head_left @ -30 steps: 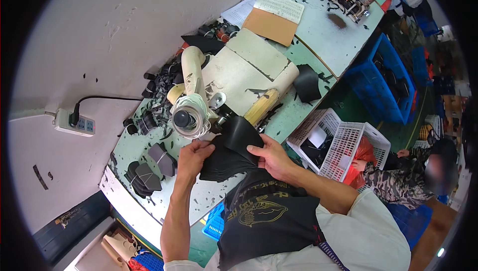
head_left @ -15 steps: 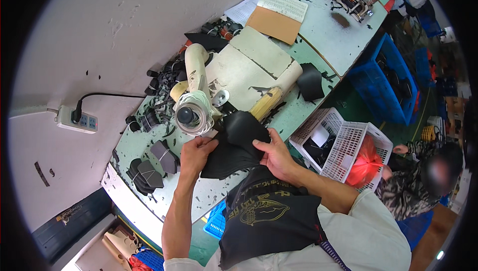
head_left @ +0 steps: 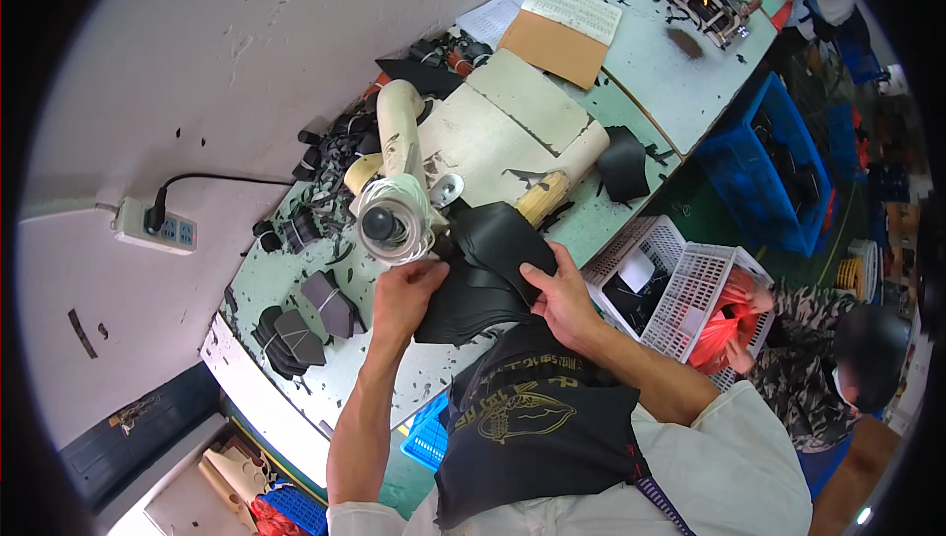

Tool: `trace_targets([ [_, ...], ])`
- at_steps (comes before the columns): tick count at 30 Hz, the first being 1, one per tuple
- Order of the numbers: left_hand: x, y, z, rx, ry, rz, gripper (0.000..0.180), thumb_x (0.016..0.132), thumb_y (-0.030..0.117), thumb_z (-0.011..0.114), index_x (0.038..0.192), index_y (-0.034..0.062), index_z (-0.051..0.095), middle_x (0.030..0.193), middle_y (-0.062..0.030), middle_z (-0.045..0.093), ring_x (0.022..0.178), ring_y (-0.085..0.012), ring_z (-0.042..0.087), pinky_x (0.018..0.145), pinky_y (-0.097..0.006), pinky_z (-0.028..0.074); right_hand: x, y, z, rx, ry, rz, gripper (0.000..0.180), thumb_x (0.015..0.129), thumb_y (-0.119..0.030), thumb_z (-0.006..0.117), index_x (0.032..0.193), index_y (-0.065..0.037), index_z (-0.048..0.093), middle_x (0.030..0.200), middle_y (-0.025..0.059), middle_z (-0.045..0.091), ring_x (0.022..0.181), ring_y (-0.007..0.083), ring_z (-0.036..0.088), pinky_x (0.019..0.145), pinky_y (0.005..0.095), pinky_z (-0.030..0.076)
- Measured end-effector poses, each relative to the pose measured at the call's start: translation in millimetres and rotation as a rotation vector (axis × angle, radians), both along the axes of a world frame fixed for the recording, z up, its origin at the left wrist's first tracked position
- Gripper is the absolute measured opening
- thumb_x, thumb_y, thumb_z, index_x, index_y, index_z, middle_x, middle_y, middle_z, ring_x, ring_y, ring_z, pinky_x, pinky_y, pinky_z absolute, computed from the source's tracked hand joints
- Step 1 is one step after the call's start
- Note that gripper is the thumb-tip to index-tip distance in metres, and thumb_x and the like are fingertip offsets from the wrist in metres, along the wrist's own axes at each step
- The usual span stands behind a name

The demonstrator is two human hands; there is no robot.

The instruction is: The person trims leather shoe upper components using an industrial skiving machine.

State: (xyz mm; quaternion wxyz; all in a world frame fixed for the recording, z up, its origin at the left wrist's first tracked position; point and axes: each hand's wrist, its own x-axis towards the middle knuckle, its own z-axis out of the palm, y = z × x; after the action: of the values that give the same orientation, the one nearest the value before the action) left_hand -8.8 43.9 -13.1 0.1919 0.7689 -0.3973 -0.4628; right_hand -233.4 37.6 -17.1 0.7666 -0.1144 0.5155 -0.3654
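Observation:
Between my hands is a small pile of black leather-like pieces [head_left: 463, 307], with one curved piece lying over the others. My left hand [head_left: 406, 298] pinches their left edge, close beside the round front of a cream machine [head_left: 527, 120]. The right hand [head_left: 562, 298] grips the right side, its thumb on top and its fingers beneath. A coil of white cord [head_left: 419, 201] hangs round the machine's front post. The machine's working parts are mostly hidden behind the leather-like pieces.
Tied bundles of dark pieces [head_left: 288, 341] and many scraps lie on the pale green table [head_left: 379, 364]. An open notebook [head_left: 562, 29] lies farther back. At right are white baskets [head_left: 680, 314], a blue crate [head_left: 754, 167] and a person handling a red bag [head_left: 724, 324].
My hands and the leather-like pieces have moved slightly up, closer to the machine. The person at right has reached forward and now has both hands on the red bag. The whole view has shifted a little.

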Motion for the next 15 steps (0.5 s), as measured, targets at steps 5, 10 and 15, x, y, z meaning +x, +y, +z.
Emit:
trace_targets([
  [5, 10.0, 10.8, -2.8, 0.034, 0.225, 0.122, 0.026, 0.079, 0.021, 0.073, 0.094, 0.0006, 0.072, 0.077, -0.0066, 0.07, 0.07, -0.0102, 0.062, 0.067, -0.027, 0.048, 2.8, 5.0, 1.9, -0.007, -0.071, 0.053, 0.042, 0.091, -0.006, 0.058, 0.128, -0.007, 0.038, 0.11, 0.0108, 0.059, 0.091, 0.0184, 0.064, 0.068, 0.0337, 0.058],
  [10, -8.3, -6.5, 3.9, -0.041, -0.008, 0.02, 0.035, 0.079, 0.027, 0.073, 0.098, -0.0014, 0.07, 0.079, -0.0086, 0.07, 0.071, -0.0117, 0.062, 0.072, -0.03, 0.049, -3.2, -4.5, 0.5, -0.028, -0.033, 0.001, 0.045, 0.09, -0.006, 0.06, 0.129, -0.006, 0.038, 0.107, 0.0097, 0.061, 0.091, 0.0177, 0.064, 0.07, 0.0333, 0.058],
  [15, 10.5, 14.8, -1.1, 0.05, 0.277, 0.099, 0.031, 0.078, 0.023, 0.073, 0.098, -0.0002, 0.071, 0.084, -0.0089, 0.071, 0.074, -0.0095, 0.063, 0.071, -0.027, 0.048, -1.9, -1.8, -3.0, -0.009, -0.051, 0.034, 0.043, 0.09, -0.005, 0.061, 0.127, -0.007, 0.039, 0.107, 0.0084, 0.061, 0.092, 0.0173, 0.064, 0.075, 0.0343, 0.057],
])
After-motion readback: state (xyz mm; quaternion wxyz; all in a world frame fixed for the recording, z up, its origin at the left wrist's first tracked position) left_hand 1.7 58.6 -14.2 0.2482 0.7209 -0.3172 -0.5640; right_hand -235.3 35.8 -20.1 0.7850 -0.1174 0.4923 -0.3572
